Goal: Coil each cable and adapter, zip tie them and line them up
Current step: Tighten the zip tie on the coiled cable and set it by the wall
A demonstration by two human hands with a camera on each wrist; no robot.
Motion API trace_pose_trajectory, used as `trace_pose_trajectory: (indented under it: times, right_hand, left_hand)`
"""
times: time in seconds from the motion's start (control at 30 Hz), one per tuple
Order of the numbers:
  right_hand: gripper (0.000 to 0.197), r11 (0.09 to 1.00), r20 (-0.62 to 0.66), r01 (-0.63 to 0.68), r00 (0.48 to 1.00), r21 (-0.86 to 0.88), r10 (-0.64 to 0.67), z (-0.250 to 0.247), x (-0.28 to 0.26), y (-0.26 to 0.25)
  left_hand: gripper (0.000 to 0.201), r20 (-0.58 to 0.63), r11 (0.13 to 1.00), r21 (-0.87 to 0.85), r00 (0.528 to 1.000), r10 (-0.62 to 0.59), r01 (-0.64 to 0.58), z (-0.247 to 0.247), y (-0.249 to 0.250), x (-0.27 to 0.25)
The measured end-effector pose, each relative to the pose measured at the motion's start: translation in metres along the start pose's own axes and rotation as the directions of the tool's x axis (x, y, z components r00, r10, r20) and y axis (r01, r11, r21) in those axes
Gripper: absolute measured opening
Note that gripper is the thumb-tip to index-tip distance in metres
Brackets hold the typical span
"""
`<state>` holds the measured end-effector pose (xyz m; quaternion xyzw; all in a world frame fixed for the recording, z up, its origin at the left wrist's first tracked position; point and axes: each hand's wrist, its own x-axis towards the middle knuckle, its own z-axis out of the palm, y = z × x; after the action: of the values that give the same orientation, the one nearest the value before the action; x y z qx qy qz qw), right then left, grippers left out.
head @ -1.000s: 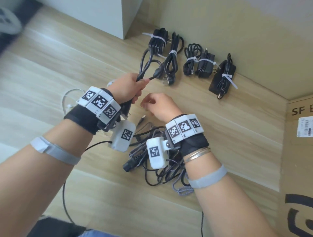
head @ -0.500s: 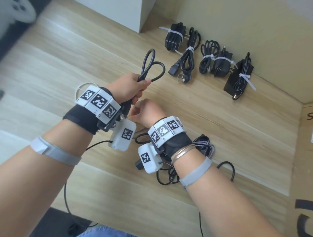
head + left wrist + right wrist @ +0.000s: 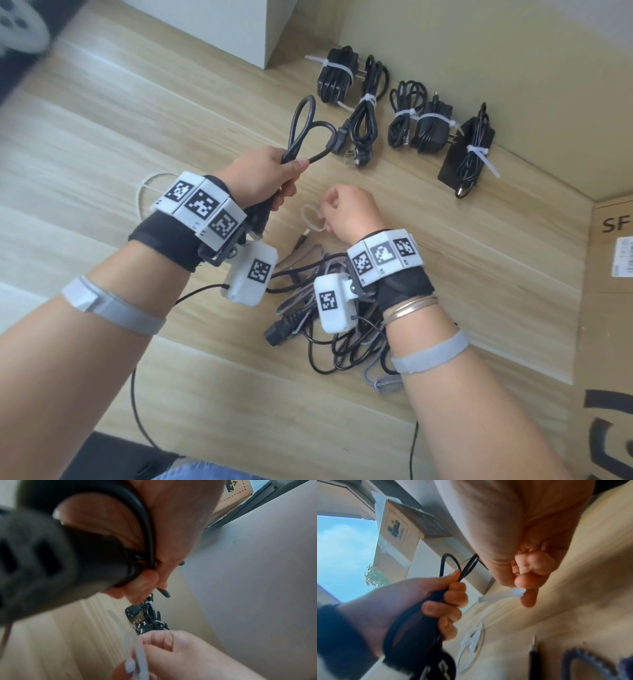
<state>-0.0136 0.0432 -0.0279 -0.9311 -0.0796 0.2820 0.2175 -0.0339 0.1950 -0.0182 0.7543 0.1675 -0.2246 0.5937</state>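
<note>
My left hand [image 3: 274, 174] grips a coiled black power cable [image 3: 305, 133] above the wooden floor; its loops stick out past the thumb and its plug end fills the left wrist view [image 3: 34, 563]. My right hand [image 3: 346, 212] pinches a white zip tie [image 3: 313, 219] bent into a loop, just right of and below the left hand; the tie's end shows between the fingertips [image 3: 503, 595]. Several tied black cables and adapters [image 3: 404, 116] lie in a row by the wall.
A tangled pile of black and braided grey cables [image 3: 329, 315] lies on the floor under my right wrist. More white zip ties [image 3: 147, 192] lie behind my left wrist. A cardboard box [image 3: 613, 308] stands at right, a white cabinet [image 3: 222, 27] at the back.
My right hand went down toward the floor and came back up beside the left, now pinching a looped zip tie. The left hand keeps its grip on the coiled cable.
</note>
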Motion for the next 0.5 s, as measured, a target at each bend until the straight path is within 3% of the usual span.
trace_pose_trajectory:
  times: [0.1,0.23,0.37,0.5]
  right_hand:
    - [0.008,0.993,-0.101,-0.026,0.994,0.115,0.038,-0.010,0.002,0.014]
    - [0.008,0.975,-0.166,-0.026,0.984,0.222,0.064,-0.016,0.000,0.025]
    - [0.008,0.946,-0.182,-0.040,0.978,0.322,0.104,-0.017,-0.002,0.034]
    - [0.012,0.920,-0.165,-0.039,0.980,0.389,0.112,-0.021,-0.005,0.043]
  left_hand:
    - [0.038,0.009,0.991,0.135,1.000,-0.026,0.024,0.011,0.002,0.003]
    - [0.038,0.077,0.991,0.130,0.996,-0.053,0.043,0.027,0.009,0.005]
    - [0.037,0.141,0.986,0.135,0.983,-0.116,0.097,0.040,0.016,0.008]
    - [0.037,0.134,0.982,0.171,0.986,-0.103,0.079,0.051,0.020,0.010]
